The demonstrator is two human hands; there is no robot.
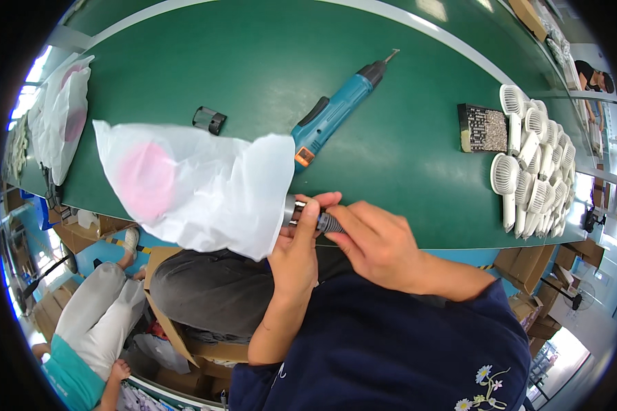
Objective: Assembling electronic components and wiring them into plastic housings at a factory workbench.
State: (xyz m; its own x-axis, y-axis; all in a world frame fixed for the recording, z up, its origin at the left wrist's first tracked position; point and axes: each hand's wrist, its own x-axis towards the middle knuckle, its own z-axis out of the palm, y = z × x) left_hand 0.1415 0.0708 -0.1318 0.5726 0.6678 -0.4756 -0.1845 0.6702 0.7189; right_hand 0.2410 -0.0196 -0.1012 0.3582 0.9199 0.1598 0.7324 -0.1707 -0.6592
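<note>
A translucent white plastic bag lies across the front of the green bench, with a pink round shape showing through it. From its open right end pokes the grey end of a handle. My left hand is closed around that end, thumb on top. Close beside it, my right hand pinches a dark grey ribbed piece against the handle's end; whether the two are joined is hidden by my fingers. Beyond the bag rests a small black plastic part.
A teal electric screwdriver lies at mid-bench, bit pointing far right. To the right are a black box of small screws and piled white handheld fans. More bagged items sit at the left edge. Another person is at lower left.
</note>
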